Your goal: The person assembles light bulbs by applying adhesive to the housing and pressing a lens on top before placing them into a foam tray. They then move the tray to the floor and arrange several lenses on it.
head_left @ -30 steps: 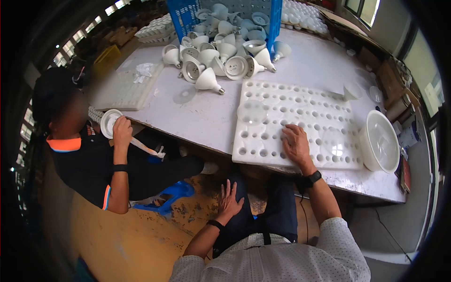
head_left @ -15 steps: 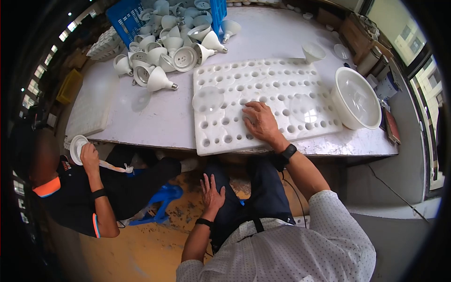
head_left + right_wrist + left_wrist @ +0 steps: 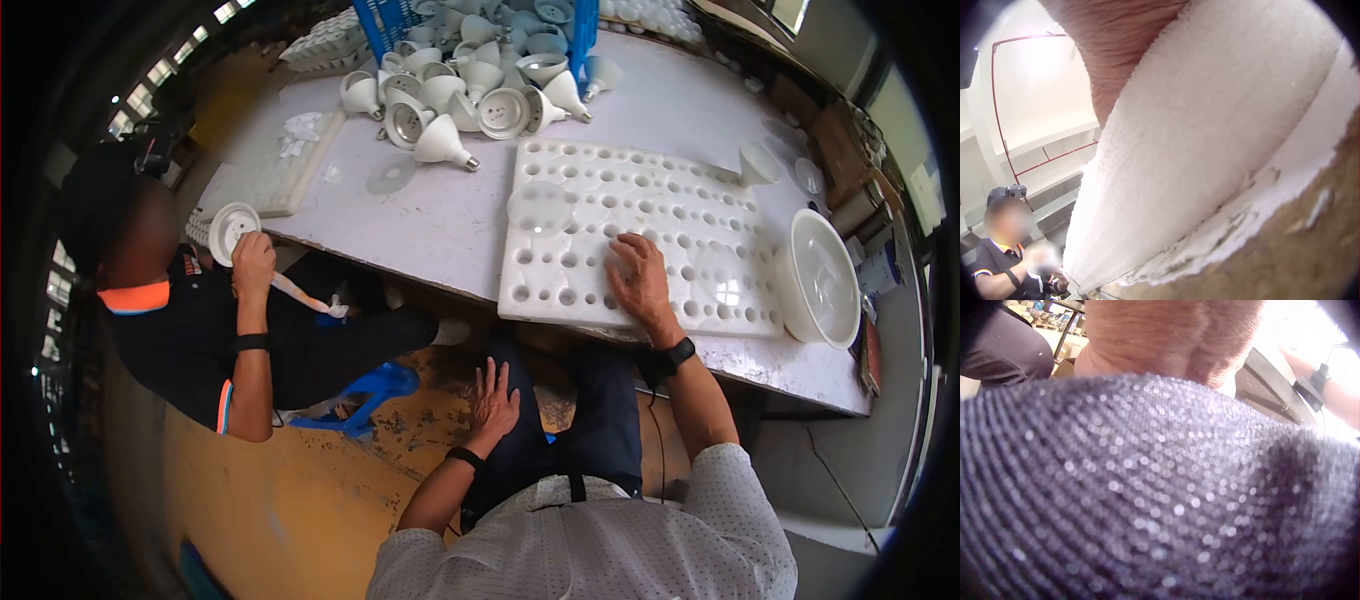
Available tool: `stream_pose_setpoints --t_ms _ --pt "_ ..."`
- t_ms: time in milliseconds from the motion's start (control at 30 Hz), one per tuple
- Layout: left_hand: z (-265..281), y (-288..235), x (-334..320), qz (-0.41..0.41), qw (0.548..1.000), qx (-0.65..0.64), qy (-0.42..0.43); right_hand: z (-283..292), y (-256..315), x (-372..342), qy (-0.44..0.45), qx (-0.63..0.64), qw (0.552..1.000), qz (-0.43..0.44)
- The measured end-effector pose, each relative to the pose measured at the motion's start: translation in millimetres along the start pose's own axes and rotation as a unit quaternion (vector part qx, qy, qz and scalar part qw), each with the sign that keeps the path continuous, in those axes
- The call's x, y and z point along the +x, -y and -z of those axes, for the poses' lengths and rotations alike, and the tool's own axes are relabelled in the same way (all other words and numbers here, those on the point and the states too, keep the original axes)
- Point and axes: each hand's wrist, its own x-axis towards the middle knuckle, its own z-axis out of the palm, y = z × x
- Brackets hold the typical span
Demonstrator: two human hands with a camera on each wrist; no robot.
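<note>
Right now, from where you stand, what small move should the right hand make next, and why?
I'd probably ease the right hand left and slightly forward to the translucent disc and take its rim. The hand rests on the white foam block, apparently holding nothing, and that disc lies just beyond its fingertips, while the left hand rests on the thigh.

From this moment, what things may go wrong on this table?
The right hand is on the white foam board between two clear discs; a sideways sweep might slide or scratch one. The board lies at the front edge of the table, so a pull could tip it off. The lamp housings lie loosely heaped by the blue crate; one may roll.
</note>
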Motion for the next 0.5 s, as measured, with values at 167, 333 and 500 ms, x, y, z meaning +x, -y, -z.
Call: stream_pose_setpoints --t_ms 167,333,500 --pt "3.6 -2.2 -1.7 0.009 1.000 0.006 -0.009 0.3 1.3 1.6 0.002 -0.002 1.000 0.012" --pt "5.5 -2.8 -2.1 0.022 0.999 0.028 0.005 -0.9 -0.5 0.8 0.005 -0.003 1.000 0.017" --pt "4.7 0.7 -1.6 0.014 1.000 0.008 -0.007 -1.5 0.4 -0.1 0.001 -0.004 1.000 0.010"
